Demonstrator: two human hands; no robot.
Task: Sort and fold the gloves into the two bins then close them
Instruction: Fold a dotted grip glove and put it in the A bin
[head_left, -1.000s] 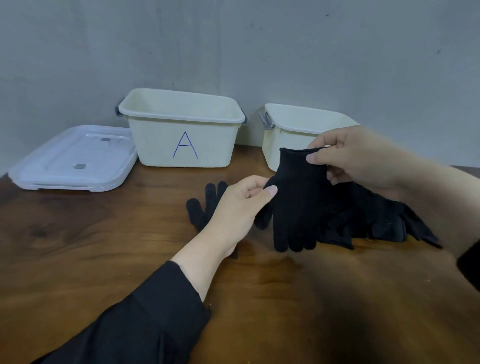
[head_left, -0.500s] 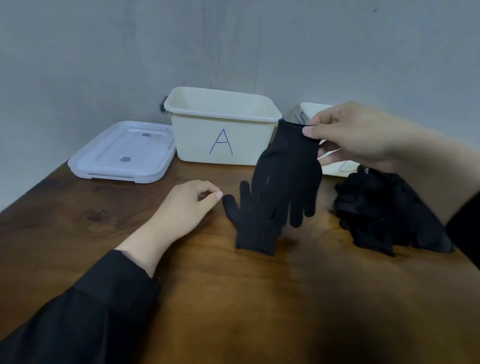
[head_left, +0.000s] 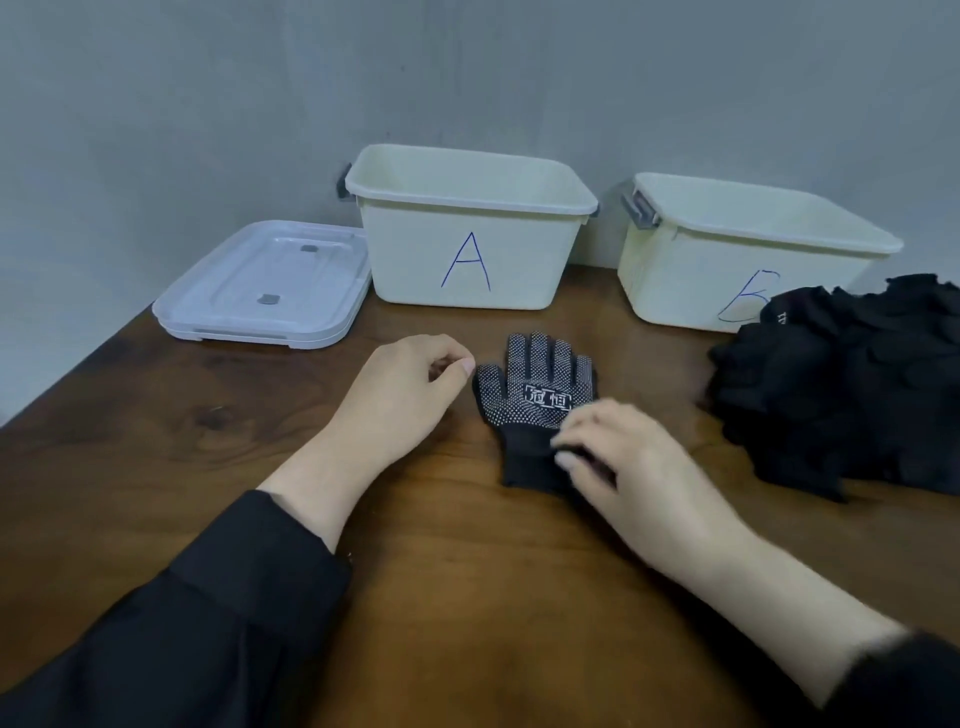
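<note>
Glove down, fold pending.
My right hand (head_left: 618, 462) pinches the dotted glove's (head_left: 535, 395) cuff; my left hand (head_left: 410, 384) rests loosely curled, holding nothing, so the fold may skew.

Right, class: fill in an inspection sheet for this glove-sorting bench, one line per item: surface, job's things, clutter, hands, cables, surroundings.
Surface: dark wooden table, knots in the grain.
Job's things: dotted glove flat, dotted side up, in front of bin A; bin B right of it; both open; glove pile partly covers bin B's letter; stacked lids left of bin A.
Clutter: nothing seen.
Hands: left hand loosely curled beside the glove, holding nothing; right hand fingers pinch the glove's cuff.
Cables: nothing seen.
Surroundings: plain grey wall.
</note>
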